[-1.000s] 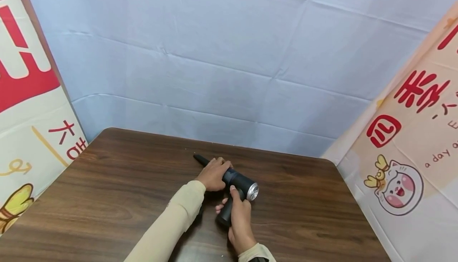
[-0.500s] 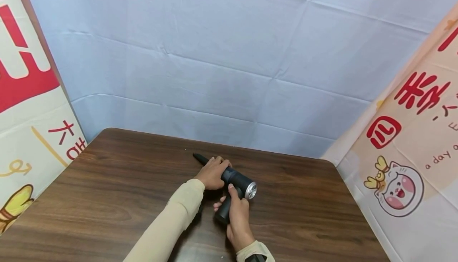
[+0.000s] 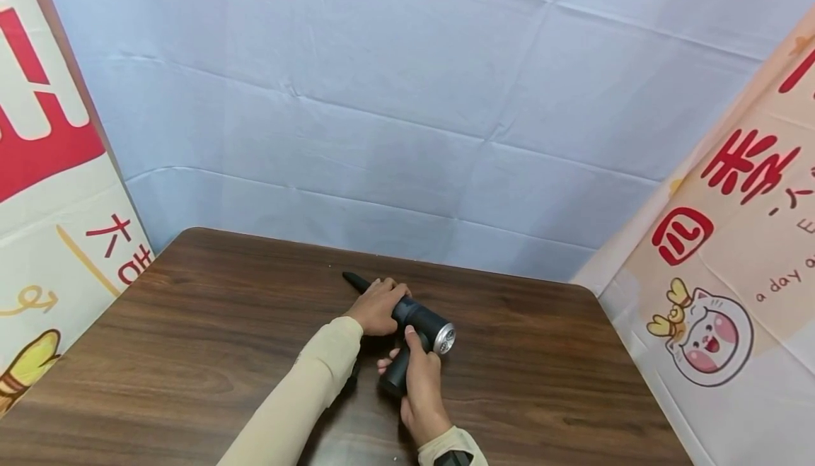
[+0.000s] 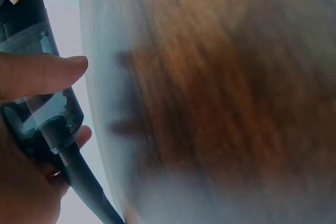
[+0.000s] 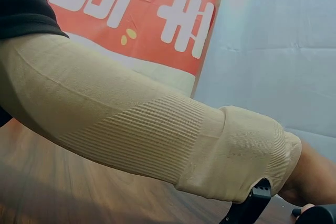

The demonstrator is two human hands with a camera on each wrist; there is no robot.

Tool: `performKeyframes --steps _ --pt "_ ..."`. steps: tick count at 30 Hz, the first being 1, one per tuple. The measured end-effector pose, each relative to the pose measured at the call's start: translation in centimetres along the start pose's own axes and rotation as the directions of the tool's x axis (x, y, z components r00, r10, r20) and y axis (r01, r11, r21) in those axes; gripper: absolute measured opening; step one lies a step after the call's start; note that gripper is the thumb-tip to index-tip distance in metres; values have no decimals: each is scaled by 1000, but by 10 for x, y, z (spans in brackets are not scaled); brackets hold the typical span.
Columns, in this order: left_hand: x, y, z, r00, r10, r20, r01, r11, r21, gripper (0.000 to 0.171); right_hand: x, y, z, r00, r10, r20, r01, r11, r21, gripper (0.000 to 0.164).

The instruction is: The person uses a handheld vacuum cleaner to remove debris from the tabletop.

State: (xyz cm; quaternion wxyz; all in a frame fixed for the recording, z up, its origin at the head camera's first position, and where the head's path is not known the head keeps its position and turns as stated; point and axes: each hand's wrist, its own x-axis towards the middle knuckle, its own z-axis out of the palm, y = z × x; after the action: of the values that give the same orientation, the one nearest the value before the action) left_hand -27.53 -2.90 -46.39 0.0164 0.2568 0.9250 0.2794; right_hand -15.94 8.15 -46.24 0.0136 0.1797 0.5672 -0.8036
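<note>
A black handheld vacuum cleaner [image 3: 422,319] lies across the middle of the table, its slim nozzle [image 3: 355,282] pointing to the back left and its silver vented end [image 3: 445,339] to the right. My left hand [image 3: 374,308] grips the front of the body from above. In the left wrist view, the thumb [image 4: 44,74] lies across the see-through dust cup [image 4: 50,111], and the fingertips show on the other side. My right hand [image 3: 424,387] holds the handle [image 3: 396,374], thumb up near the body. The palm sides of both hands are hidden.
The brown wooden table [image 3: 210,339] reaches back to a pale cloth wall [image 3: 382,112]. Printed banners hang on the left [image 3: 57,204] and right [image 3: 719,289]. The right wrist view is mostly filled by a beige sleeve [image 5: 142,119] with a black wrist strap [image 5: 252,203].
Both hands and the vacuum cleaner have shifted slightly left. The grips look the same throughout.
</note>
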Motion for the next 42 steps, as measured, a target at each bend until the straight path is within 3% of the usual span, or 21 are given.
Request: performKeyframes --steps 26,42 --pt "0 -6 -4 1000 -30 -9 30 999 24 48 10 0 4 998 -14 54 15 1000 -13 58" --pt "2 -18 -8 1000 -8 -17 8 999 31 48 16 4 10 995 -34 94 36 999 -14 58"
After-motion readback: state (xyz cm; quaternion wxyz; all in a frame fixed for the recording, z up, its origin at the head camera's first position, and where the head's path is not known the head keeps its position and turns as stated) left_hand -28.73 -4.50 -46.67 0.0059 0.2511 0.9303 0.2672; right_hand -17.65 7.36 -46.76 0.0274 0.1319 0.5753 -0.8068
